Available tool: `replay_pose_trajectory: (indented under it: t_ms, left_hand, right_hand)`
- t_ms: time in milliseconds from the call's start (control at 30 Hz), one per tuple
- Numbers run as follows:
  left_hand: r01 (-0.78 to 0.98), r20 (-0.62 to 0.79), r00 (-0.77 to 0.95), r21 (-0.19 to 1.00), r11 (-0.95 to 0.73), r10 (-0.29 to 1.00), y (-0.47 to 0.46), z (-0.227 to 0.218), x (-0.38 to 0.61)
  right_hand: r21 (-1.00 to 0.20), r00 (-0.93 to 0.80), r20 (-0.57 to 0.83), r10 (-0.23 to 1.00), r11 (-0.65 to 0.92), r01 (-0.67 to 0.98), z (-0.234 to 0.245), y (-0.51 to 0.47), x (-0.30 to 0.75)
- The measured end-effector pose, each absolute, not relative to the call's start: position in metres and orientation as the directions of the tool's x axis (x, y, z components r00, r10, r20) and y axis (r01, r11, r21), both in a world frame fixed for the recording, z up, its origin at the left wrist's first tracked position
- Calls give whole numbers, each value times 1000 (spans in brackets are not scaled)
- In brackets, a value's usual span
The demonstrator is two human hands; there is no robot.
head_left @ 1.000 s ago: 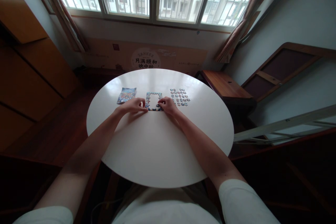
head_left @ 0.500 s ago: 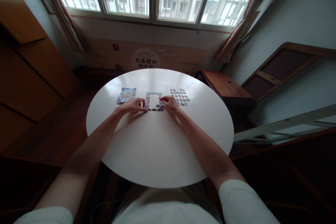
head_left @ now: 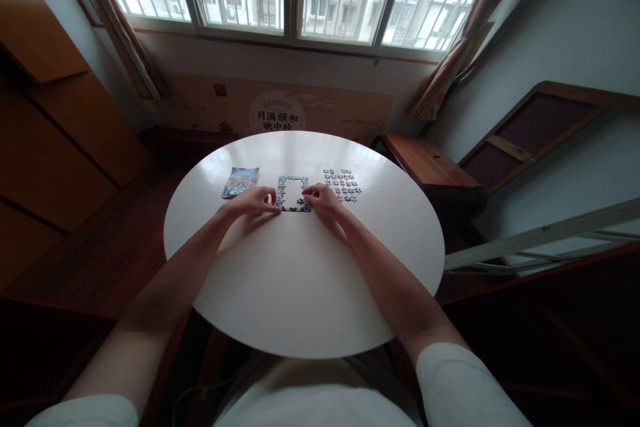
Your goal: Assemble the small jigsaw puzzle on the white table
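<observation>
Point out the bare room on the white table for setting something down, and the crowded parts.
Free: the near part of the white table, between the forearms and its near edge; the patch right of the loose puzzle pieces, out to the rim. Crowded: the middle, where the picture sheet, left hand, puzzle border and right hand sit close.

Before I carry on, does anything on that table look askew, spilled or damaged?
Nothing stands out. The puzzle border lies flat between left hand and right hand, its middle open; loose pieces sit in rough rows to the right. The printed sheet lies slightly aslant. Fine damage is too small to tell.
</observation>
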State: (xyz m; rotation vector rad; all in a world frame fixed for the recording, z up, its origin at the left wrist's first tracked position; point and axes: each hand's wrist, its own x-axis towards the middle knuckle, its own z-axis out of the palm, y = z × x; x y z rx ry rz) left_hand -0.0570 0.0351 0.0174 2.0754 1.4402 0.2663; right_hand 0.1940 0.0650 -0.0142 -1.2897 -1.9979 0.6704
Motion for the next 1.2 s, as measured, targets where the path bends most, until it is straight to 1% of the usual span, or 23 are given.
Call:
replay_pose_trajectory:
  t_ms: [200,367,633,800,867,1000,1200]
  left_hand:
    - [778,-165,401,581,-239,901,35,17,-57]
    - [779,-165,401,579,-241,901,35,18,-57]
    - [777,-168,401,583,-237,901,36,17,-57]
    - [785,-165,396,571,-240,903,35,17,-57]
    - [785,-157,398,568,-247,904,35,17,-57]
    - [783,-153,405,566,-256,901,34,17,-57]
    - [793,-162,403,553,-255,901,35,17,-58]
  right_hand:
    - [-719,-335,250,909,406,564,-12,63,195]
    - [-743,-326,246,913,393,541,-14,66,195]
    - [-801,-304,261,916,382,461,-18,71,197]
    - [-895,-269,226,936,309,321,-21,72,197]
    - [-915,-241,225,944,290,281,-20,71,198]
    - [-930,-195,192,962,242,277,-17,69,198]
    - [-947,-184,155,971,199,253,-11,66,197]
